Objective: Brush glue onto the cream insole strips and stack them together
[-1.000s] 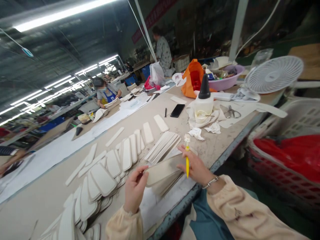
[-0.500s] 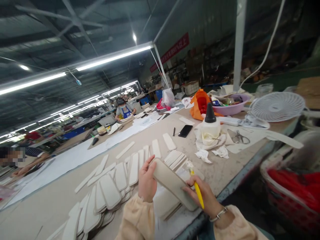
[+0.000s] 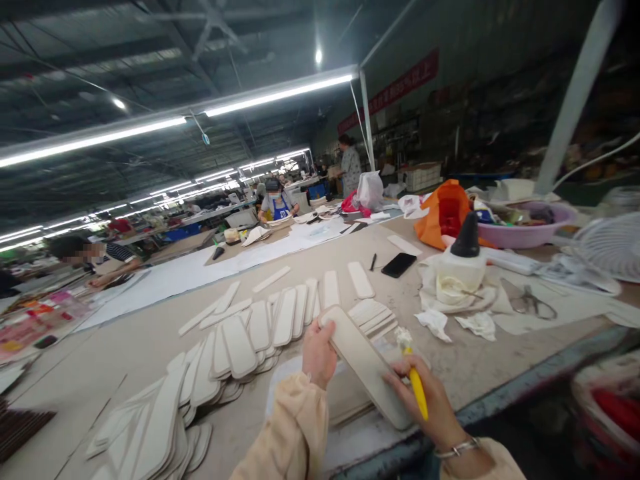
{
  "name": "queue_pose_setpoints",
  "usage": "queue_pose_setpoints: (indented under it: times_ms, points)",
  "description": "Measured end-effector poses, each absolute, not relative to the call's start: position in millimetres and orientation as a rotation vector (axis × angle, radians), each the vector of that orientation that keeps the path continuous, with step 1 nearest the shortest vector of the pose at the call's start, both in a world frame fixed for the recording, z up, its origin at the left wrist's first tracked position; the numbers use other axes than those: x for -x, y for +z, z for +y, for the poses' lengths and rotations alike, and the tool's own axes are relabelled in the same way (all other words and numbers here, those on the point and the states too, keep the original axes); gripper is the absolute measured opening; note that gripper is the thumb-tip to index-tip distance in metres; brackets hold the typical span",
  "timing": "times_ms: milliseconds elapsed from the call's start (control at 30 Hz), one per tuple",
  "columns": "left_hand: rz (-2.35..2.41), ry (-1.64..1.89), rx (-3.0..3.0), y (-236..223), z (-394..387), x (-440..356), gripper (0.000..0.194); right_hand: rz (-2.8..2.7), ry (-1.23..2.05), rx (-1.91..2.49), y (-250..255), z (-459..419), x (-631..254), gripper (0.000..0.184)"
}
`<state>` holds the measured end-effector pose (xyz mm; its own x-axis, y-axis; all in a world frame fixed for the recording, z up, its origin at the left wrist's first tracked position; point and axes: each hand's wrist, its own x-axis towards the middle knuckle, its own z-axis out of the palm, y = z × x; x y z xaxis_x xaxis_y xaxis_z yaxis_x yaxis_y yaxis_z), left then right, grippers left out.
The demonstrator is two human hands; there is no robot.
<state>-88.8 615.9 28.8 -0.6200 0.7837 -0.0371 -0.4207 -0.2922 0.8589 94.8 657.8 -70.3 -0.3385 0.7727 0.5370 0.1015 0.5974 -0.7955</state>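
My left hand (image 3: 320, 353) grips the upper left end of a long pale panel with rounded corners (image 3: 367, 363). At the panel's lower right edge, my right hand (image 3: 425, 397) holds it with the fingers while also keeping a yellow-handled brush (image 3: 418, 383) in its grasp. The brush's whitish bristle end points up, apart from the panel. Under the held panel lies a stack of similar pieces (image 3: 347, 393), partly hidden. Just beyond is another fanned stack of strips (image 3: 373, 317). Many overlapping pale panels (image 3: 237, 343) spread to the left of my left hand.
A white bottle with a black cone cap (image 3: 463, 263) stands at the right, near crumpled tissues (image 3: 477, 325), scissors (image 3: 535, 303) and a black phone (image 3: 399, 265). Behind are an orange bag (image 3: 443, 213) and a purple basin (image 3: 520, 233). Co-workers sit across the table.
The panel has gone from nearly level to slanting down toward the right, with both hands still on it. The yellow brush has tilted with my right hand. The camera view has shifted.
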Motion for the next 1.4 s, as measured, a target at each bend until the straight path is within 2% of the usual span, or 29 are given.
queue_pose_setpoints:
  times_ms: [167,300,467,700,967,1167,1400]
  points:
    - [1.149,2.024,-0.410,26,618,96,0.029,-1.755,0.842,0.730,-78,660,-98,0.022]
    - [1.159,2.078,-0.291,28,616,111,0.012,-1.664,1.036,0.766,-77,658,-102,0.026]
    - [1.164,2.085,-0.186,27,613,127,0.021,-1.505,1.297,0.780,-62,654,-98,0.030]
    - [1.192,2.073,-0.111,19,611,132,0.029,-1.433,1.323,0.814,-53,654,-94,0.034]
    - [1.161,2.076,-0.149,17,606,135,0.025,-1.543,1.179,0.818,-69,659,-96,0.025]
    - [1.201,2.021,-0.162,11,593,152,0.012,-1.432,1.267,0.786,-69,663,-97,0.031]
    - [1.253,2.097,-0.082,-3,582,157,0.017,-1.450,1.335,0.784,-71,666,-91,0.037]
